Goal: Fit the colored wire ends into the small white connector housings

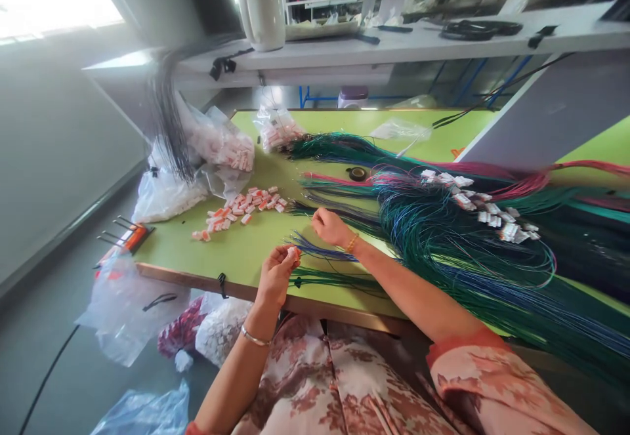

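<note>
My left hand (276, 274) is near the table's front edge, its thumb and fingers closed on a small white and orange plastic connector (294, 253). My right hand (333, 227) is pinched just above the ends of a bundle of dark wires (361, 215). A thin wire end seems to poke out left of its fingertips; the rest is hidden by the fingers. Below the right hand lie blue wires (319, 248), and green wires (339, 279) run closer to the edge. Loose white and orange connectors (241, 208) are heaped on the green table left of both hands.
Bags of connectors (224, 140) stand at the back left. Wired connectors (487, 208) rest on long wire bundles (418, 225) at right. A tape roll (357, 173) lies behind my right hand. An orange rack with metal pins (130, 238) sits at the left corner. A shelf (335, 58) spans above.
</note>
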A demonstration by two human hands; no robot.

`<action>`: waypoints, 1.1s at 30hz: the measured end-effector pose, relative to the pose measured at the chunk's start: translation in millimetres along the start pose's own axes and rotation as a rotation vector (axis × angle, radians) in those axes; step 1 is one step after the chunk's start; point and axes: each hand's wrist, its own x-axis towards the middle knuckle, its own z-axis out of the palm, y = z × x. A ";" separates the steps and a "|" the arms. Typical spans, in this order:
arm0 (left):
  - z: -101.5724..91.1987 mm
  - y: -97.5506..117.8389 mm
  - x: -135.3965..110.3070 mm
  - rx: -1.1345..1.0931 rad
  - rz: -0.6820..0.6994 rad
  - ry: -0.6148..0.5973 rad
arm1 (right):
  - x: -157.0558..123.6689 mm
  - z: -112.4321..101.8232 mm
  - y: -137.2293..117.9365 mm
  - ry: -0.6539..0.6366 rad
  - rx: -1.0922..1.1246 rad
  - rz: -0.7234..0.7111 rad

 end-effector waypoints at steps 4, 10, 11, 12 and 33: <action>5.0 -0.9 4.7 -0.117 -0.022 -0.046 | -26.5 -11.6 0.5 -0.018 0.426 -0.064; 16.5 -7.8 5.6 -0.264 -0.131 -0.129 | -59.3 -11.4 -11.9 -0.072 0.461 -0.150; 18.3 -8.2 5.2 -0.272 -0.138 -0.132 | -61.9 -9.9 -13.0 -0.078 0.452 -0.151; 19.9 -8.2 4.9 -0.279 -0.143 -0.131 | -63.8 -8.2 -13.5 -0.079 0.440 -0.154; 20.7 -9.5 -5.7 -0.226 -0.116 -0.127 | -84.5 -1.5 -14.4 0.022 0.143 -0.181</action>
